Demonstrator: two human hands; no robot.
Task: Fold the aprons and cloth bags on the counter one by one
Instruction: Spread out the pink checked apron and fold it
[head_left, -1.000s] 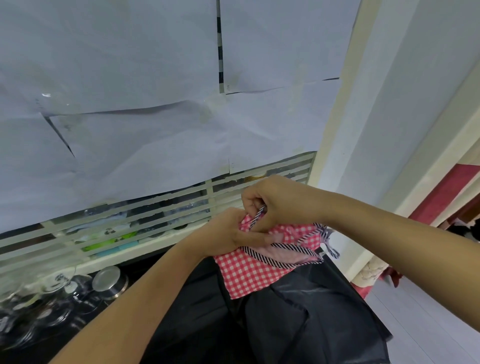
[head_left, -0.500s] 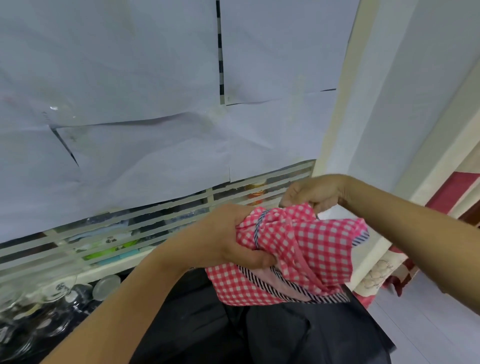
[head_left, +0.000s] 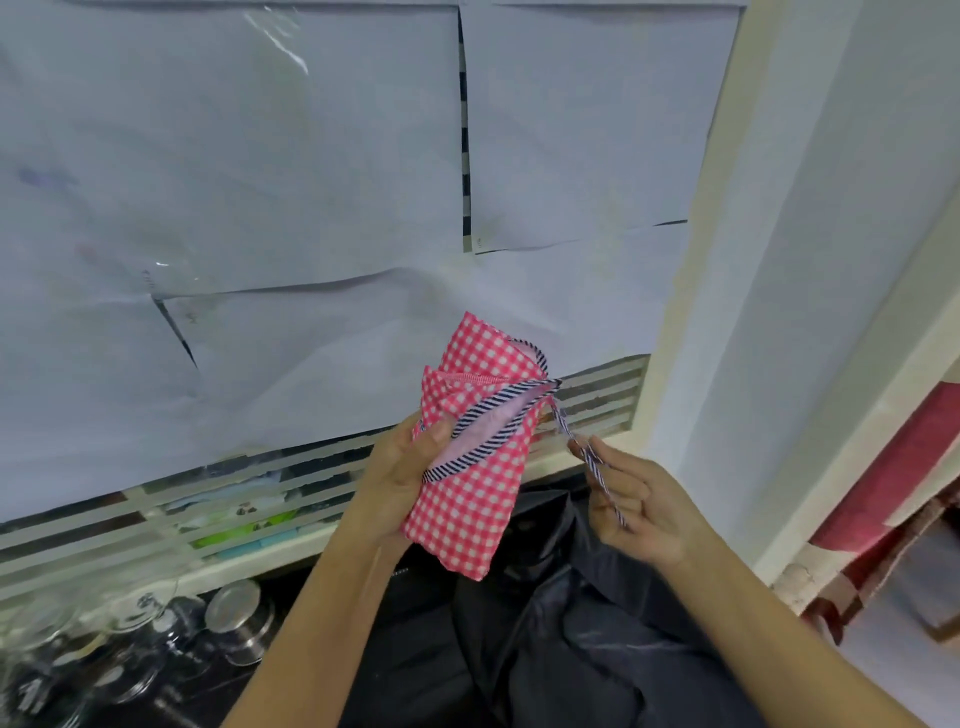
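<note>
Paper-covered wall behind a dark desk (head_left: 296, 597) draped with black shiny cloth (head_left: 597, 649). Pink-and-white checked fabric apron (head_left: 467, 499), bunched between both hands earlier, now stands folded upright above it, gripped by the left hand (head_left: 400, 467). The right hand (head_left: 644, 509) fingers (head_left: 608, 457) pinch its striped tie (head_left: 563, 423). Glass jars (head_left: 124, 670) at lower left, contents unclear.

Glass jars (head_left: 67, 665) block lower left; black cloth (head_left: 597, 665) heaped centre.

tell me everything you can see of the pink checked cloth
The pink checked cloth is pink-and-white gingham fabric, folded into a thick bundle held nearly upright above black cloth. Navy-and-white striped trim crosses its front diagonally, edging a pale pink inner layer. The left hand grips its left side, thumb on the front. A striped tie runs from its upper right corner to the right hand, which pinches it.
</note>
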